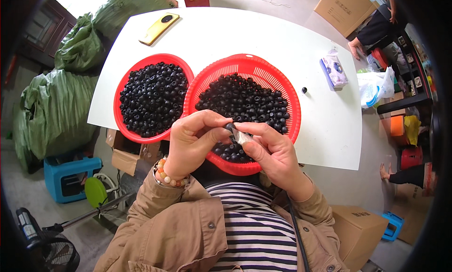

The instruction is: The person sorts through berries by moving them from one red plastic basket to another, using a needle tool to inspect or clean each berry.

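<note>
My left hand [197, 138], with a beaded bracelet at the wrist, pinches a small round black piece [230, 126] between thumb and forefinger. Against that piece rests the forefinger of my right hand [273, 147]. A small whitish, partly see-through crumpled scrap [242, 137] is held between my right thumb and fingers; its kind is unclear. Both hands are over the near part of a red slotted basket [295, 116], which holds many similar black pieces [245, 100] with holes. Left of it, a second red basket [117, 116] is heaped with such black pieces [153, 98].
On the white table [273, 32] lie a yellow phone [158, 29], a tissue pack [334, 70] and one loose black piece [304, 90]. Green sacks [56, 109] and a blue stool [70, 178] stand left. A cardboard box [360, 232] is near right. Other people's feet [356, 48] show right.
</note>
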A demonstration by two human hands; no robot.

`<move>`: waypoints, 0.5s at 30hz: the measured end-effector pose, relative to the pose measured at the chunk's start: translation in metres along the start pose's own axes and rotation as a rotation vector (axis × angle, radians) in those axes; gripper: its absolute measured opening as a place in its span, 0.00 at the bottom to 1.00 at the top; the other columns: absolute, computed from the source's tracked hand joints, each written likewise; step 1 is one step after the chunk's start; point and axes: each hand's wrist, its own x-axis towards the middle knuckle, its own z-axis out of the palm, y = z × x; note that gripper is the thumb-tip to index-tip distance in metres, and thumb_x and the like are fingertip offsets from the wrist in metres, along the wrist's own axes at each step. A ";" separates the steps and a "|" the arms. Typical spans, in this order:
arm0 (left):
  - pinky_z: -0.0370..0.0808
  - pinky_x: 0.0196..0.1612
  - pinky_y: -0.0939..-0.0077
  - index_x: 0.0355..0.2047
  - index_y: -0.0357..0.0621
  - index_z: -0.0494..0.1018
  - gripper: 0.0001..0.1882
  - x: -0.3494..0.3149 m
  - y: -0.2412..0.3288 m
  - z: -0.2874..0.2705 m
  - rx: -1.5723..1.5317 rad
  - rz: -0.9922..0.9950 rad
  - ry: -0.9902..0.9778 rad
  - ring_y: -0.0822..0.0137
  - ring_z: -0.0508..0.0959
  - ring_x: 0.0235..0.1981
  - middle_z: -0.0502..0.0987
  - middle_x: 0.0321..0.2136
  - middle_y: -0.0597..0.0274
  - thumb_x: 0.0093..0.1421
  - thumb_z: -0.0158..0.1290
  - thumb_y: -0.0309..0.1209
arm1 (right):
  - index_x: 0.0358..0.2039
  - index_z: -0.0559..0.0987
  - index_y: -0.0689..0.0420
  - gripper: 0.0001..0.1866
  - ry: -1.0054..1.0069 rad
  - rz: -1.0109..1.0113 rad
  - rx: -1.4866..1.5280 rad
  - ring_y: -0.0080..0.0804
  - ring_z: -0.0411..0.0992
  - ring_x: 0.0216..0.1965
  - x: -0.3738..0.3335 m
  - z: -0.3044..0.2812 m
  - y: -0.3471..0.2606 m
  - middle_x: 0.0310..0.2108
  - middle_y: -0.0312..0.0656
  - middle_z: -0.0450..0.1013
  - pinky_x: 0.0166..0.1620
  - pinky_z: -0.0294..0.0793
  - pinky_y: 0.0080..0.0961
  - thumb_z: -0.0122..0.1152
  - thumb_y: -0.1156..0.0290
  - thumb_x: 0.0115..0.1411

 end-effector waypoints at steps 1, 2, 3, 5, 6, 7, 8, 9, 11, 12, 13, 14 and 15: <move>0.73 0.28 0.86 0.31 0.31 0.71 0.06 0.000 0.000 0.000 0.027 0.021 -0.004 0.74 0.75 0.26 0.73 0.28 0.59 0.50 0.50 0.16 | 0.44 0.69 0.62 0.14 0.017 -0.004 0.011 0.16 0.66 0.37 0.000 0.001 0.002 0.36 0.39 0.71 0.41 0.66 0.14 0.49 0.73 0.57; 0.73 0.28 0.86 0.31 0.31 0.71 0.07 0.000 -0.001 0.000 0.054 0.042 -0.008 0.74 0.75 0.25 0.74 0.28 0.59 0.50 0.50 0.16 | 0.44 0.69 0.62 0.14 0.019 -0.004 0.010 0.16 0.66 0.37 0.000 0.002 0.003 0.36 0.39 0.71 0.41 0.66 0.14 0.49 0.73 0.57; 0.73 0.28 0.86 0.31 0.31 0.71 0.07 0.000 -0.001 0.001 0.053 0.043 -0.010 0.74 0.75 0.25 0.74 0.28 0.59 0.50 0.50 0.16 | 0.44 0.69 0.62 0.14 0.036 -0.020 0.007 0.16 0.66 0.37 0.000 0.003 0.004 0.35 0.39 0.71 0.40 0.66 0.14 0.50 0.73 0.57; 0.72 0.27 0.86 0.31 0.31 0.71 0.07 0.000 -0.002 0.001 0.079 0.059 0.011 0.74 0.75 0.25 0.74 0.26 0.60 0.50 0.50 0.16 | 0.44 0.69 0.62 0.14 0.050 -0.036 0.005 0.16 0.66 0.37 0.000 0.004 0.004 0.35 0.39 0.71 0.40 0.66 0.14 0.50 0.73 0.57; 0.72 0.27 0.86 0.31 0.31 0.71 0.07 0.000 -0.002 0.001 0.079 0.060 0.011 0.74 0.75 0.25 0.74 0.26 0.60 0.50 0.50 0.16 | 0.44 0.69 0.62 0.14 0.053 -0.037 -0.018 0.16 0.66 0.36 0.001 0.004 0.004 0.35 0.39 0.71 0.39 0.66 0.14 0.50 0.73 0.57; 0.72 0.26 0.86 0.30 0.32 0.71 0.06 0.001 -0.003 0.002 0.116 0.087 0.020 0.75 0.75 0.24 0.74 0.25 0.60 0.49 0.50 0.16 | 0.44 0.69 0.62 0.14 0.056 -0.038 -0.042 0.16 0.66 0.36 0.001 0.004 0.003 0.35 0.39 0.71 0.39 0.66 0.14 0.50 0.73 0.57; 0.72 0.26 0.87 0.30 0.32 0.72 0.06 0.001 -0.003 0.002 0.154 0.114 0.030 0.75 0.75 0.24 0.74 0.24 0.60 0.49 0.51 0.16 | 0.44 0.69 0.62 0.14 0.056 -0.038 -0.043 0.16 0.66 0.36 0.001 0.005 0.004 0.35 0.39 0.71 0.39 0.66 0.14 0.50 0.73 0.57; 0.72 0.26 0.87 0.30 0.32 0.72 0.06 0.001 -0.003 0.003 0.153 0.115 0.029 0.75 0.75 0.24 0.74 0.24 0.60 0.49 0.51 0.16 | 0.44 0.69 0.62 0.14 0.071 -0.041 -0.058 0.16 0.66 0.36 0.000 0.005 0.005 0.34 0.39 0.72 0.38 0.66 0.14 0.51 0.73 0.57; 0.72 0.25 0.86 0.30 0.32 0.72 0.06 0.002 -0.005 0.002 0.215 0.176 0.037 0.75 0.75 0.23 0.74 0.24 0.60 0.49 0.51 0.16 | 0.43 0.69 0.62 0.14 0.084 -0.044 -0.071 0.16 0.66 0.35 0.001 0.006 0.005 0.34 0.39 0.72 0.38 0.66 0.14 0.51 0.73 0.57; 0.72 0.25 0.86 0.30 0.32 0.72 0.06 0.002 -0.006 0.002 0.216 0.176 0.038 0.75 0.75 0.23 0.74 0.24 0.60 0.49 0.51 0.16 | 0.43 0.69 0.63 0.14 0.089 -0.040 -0.084 0.16 0.67 0.35 0.002 0.006 0.003 0.33 0.39 0.72 0.38 0.66 0.14 0.51 0.73 0.57; 0.72 0.25 0.86 0.30 0.32 0.72 0.06 0.002 -0.007 0.002 0.223 0.192 0.040 0.75 0.75 0.23 0.74 0.24 0.60 0.49 0.51 0.16 | 0.43 0.69 0.63 0.13 0.096 -0.036 -0.098 0.16 0.67 0.35 0.002 0.006 0.003 0.33 0.38 0.72 0.38 0.66 0.13 0.51 0.73 0.57; 0.72 0.25 0.86 0.30 0.32 0.72 0.06 0.002 -0.008 0.002 0.229 0.208 0.041 0.75 0.75 0.23 0.74 0.24 0.60 0.48 0.51 0.16 | 0.43 0.69 0.63 0.13 0.096 -0.036 -0.098 0.16 0.67 0.35 0.002 0.006 0.003 0.33 0.38 0.72 0.38 0.66 0.13 0.51 0.73 0.57; 0.72 0.25 0.86 0.30 0.32 0.72 0.06 0.002 -0.007 0.003 0.229 0.208 0.041 0.75 0.75 0.23 0.74 0.24 0.60 0.48 0.51 0.16 | 0.42 0.69 0.63 0.13 0.098 -0.034 -0.085 0.16 0.67 0.34 0.002 0.006 0.004 0.33 0.38 0.72 0.37 0.66 0.13 0.51 0.73 0.56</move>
